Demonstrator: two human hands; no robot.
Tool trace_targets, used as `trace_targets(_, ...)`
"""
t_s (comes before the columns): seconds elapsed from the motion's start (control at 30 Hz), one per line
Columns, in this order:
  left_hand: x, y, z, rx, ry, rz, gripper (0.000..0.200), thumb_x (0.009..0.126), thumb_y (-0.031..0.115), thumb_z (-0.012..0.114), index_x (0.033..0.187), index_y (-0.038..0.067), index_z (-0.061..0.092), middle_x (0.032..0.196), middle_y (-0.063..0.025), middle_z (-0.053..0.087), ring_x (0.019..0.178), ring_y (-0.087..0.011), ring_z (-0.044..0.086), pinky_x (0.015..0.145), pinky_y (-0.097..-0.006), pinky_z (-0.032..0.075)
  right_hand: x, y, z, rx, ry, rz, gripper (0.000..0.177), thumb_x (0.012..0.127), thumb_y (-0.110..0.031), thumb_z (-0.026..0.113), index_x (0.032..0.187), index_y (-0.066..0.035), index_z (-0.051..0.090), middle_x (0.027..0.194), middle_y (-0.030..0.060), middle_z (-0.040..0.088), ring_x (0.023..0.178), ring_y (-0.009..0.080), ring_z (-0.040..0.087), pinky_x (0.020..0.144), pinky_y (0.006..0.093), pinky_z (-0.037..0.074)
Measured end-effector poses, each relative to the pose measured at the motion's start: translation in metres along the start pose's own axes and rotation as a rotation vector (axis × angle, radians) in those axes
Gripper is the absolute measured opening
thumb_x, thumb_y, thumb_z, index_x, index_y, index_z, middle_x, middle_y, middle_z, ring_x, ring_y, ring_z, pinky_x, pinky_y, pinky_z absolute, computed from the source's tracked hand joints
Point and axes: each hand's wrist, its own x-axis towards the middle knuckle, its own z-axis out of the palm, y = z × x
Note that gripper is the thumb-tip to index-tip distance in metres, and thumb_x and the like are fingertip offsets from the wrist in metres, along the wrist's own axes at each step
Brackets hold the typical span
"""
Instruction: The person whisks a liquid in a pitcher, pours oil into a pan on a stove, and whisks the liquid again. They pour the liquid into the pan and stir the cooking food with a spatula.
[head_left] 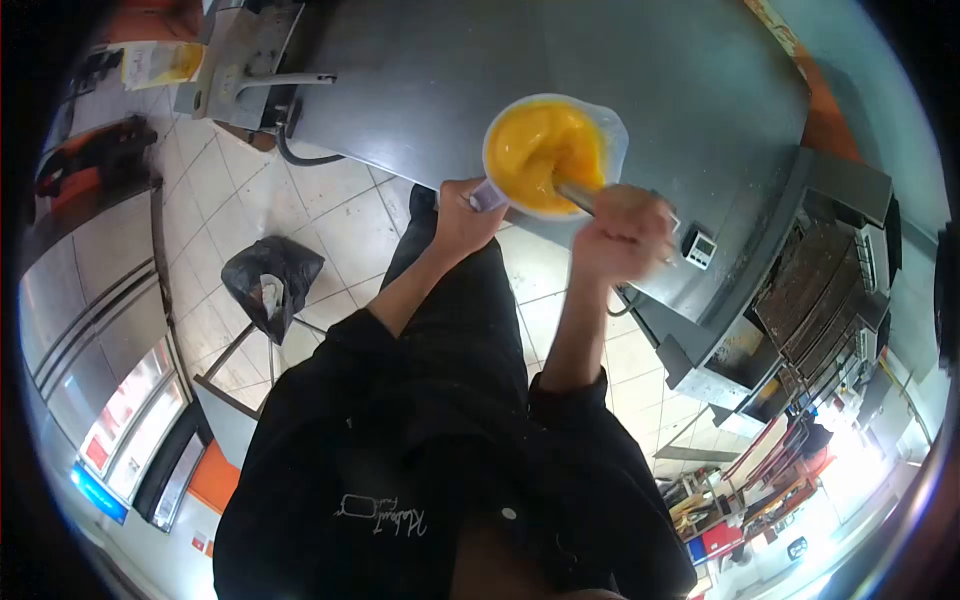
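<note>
A translucent plastic jug (617, 140) stands at the front edge of the steel counter, its spout towards the far right. Thick, glossy yellow liquid (530, 145), like beaten egg, fills much of it, with a swirl near the middle. My left hand (468, 222) is closed around the jug's handle at the near left. Gripped in my right hand (625, 235), which is smeared by motion, is a metal utensil (577, 197) that slants down into the yellow liquid. Its working end is hidden under the surface.
A small white digital timer (700, 249) lies on the steel counter (420, 75) to the right of my right hand. Cooking equipment with dark slats (815, 290) stands beyond it. On the left are a metal machine with a lever (285, 79) and a black bag (265, 285) over the tiled floor.
</note>
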Motion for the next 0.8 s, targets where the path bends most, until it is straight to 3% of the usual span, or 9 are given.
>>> trace_targets(0.1, -0.003, 0.005, -0.007, 0.060, 0.138, 0.171, 0.011, 0.078, 0.008, 0.070, 0.074, -0.002, 0.066, 0.059, -0.0081, 0.063, 0.056, -0.0046, 0.055, 0.050, -0.0279, 0.042, 0.022, -0.041, -0.005, 0.646, 0.037, 0.166, 0.038, 0.087, -0.018, 0.040, 0.051, -0.009, 0.038, 0.046, 0.0054, 0.040, 0.039, 0.0141, 0.038, 0.037, 0.0287, 0.028)
trace_targets(0.13, -0.005, 0.004, -0.005, 0.035, 0.102, 0.106, 0.012, 0.079, 0.008, 0.070, 0.075, -0.002, 0.065, 0.058, -0.0074, 0.062, 0.058, -0.0028, 0.053, 0.049, -0.0275, 0.041, 0.010, 0.010, -0.015, -0.071, 0.002, -0.294, 0.039, 0.088, -0.024, 0.041, 0.051, -0.011, 0.036, 0.045, 0.0031, 0.037, 0.040, 0.0124, 0.033, 0.039, 0.0276, 0.025)
trace_targets(0.17, -0.002, 0.003, -0.002, 0.006, 0.061, 0.053, 0.013, 0.079, 0.009, 0.070, 0.075, -0.003, 0.065, 0.057, -0.0067, 0.061, 0.059, -0.0009, 0.051, 0.049, -0.0270, 0.041, -0.001, 0.010, -0.004, -0.005, -0.046, 0.063, 0.040, 0.088, -0.025, 0.040, 0.050, -0.012, 0.035, 0.044, 0.0021, 0.036, 0.041, 0.0120, 0.032, 0.041, 0.0271, 0.025)
trace_targets(0.33, 0.000, 0.000, -0.004, 0.026, 0.048, 0.056, 0.014, 0.079, 0.010, 0.072, 0.077, -0.003, 0.066, 0.060, -0.0085, 0.064, 0.059, -0.0049, 0.058, 0.051, -0.0282, 0.043, 0.018, -0.016, -0.010, -0.020, -0.021, -0.152, 0.032, 0.086, -0.017, 0.039, 0.054, -0.011, 0.039, 0.044, 0.0010, 0.034, 0.040, 0.0114, 0.033, 0.042, 0.0271, 0.029)
trace_targets(0.37, -0.004, 0.002, -0.001, 0.016, 0.040, 0.054, 0.014, 0.079, 0.010, 0.072, 0.077, -0.003, 0.066, 0.060, -0.0085, 0.064, 0.059, -0.0049, 0.058, 0.051, -0.0282, 0.043, 0.004, 0.031, -0.007, -0.134, 0.337, -0.159, 0.033, 0.086, -0.018, 0.040, 0.053, -0.013, 0.039, 0.044, 0.0006, 0.031, 0.040, 0.0105, 0.030, 0.042, 0.0266, 0.029)
trace_targets(0.53, 0.000, 0.002, -0.001, -0.036, 0.125, 0.148, 0.016, 0.083, 0.007, 0.068, 0.072, -0.003, 0.062, 0.060, 0.0057, 0.055, 0.060, -0.0004, 0.046, 0.050, -0.0242, 0.038, 0.021, -0.042, -0.004, 0.493, 0.010, 0.174, 0.039, 0.089, -0.025, 0.039, 0.052, -0.013, 0.036, 0.045, -0.0011, 0.032, 0.040, 0.0101, 0.029, 0.040, 0.0270, 0.025)
trace_targets(0.57, -0.005, 0.003, 0.001, -0.038, 0.089, 0.058, 0.016, 0.083, 0.008, 0.068, 0.073, -0.003, 0.062, 0.060, 0.0059, 0.055, 0.059, -0.0004, 0.046, 0.050, -0.0242, 0.038, 0.008, 0.018, -0.008, -0.269, 0.158, -0.308, 0.041, 0.090, -0.026, 0.039, 0.052, -0.013, 0.035, 0.043, -0.0007, 0.031, 0.040, 0.0108, 0.030, 0.039, 0.0277, 0.025)
trace_targets(0.63, 0.000, -0.002, 0.005, -0.104, 0.062, 0.088, 0.017, 0.083, 0.008, 0.067, 0.071, -0.003, 0.062, 0.059, 0.0055, 0.055, 0.058, -0.0004, 0.045, 0.049, -0.0242, 0.037, 0.005, 0.004, -0.007, 0.085, -0.098, 0.173, 0.038, 0.088, -0.024, 0.040, 0.052, -0.011, 0.037, 0.045, 0.0025, 0.037, 0.042, 0.0123, 0.035, 0.039, 0.0284, 0.029)
trace_targets(0.8, -0.006, -0.006, -0.003, 0.080, 0.057, 0.018, 0.015, 0.078, 0.010, 0.070, 0.075, -0.003, 0.064, 0.055, -0.0102, 0.058, 0.054, -0.0046, 0.053, 0.049, -0.0295, 0.041, 0.001, -0.006, -0.008, 0.201, -0.012, -0.001, 0.034, 0.088, -0.011, 0.040, 0.053, -0.008, 0.038, 0.045, 0.0040, 0.038, 0.039, 0.0129, 0.035, 0.039, 0.0284, 0.029)
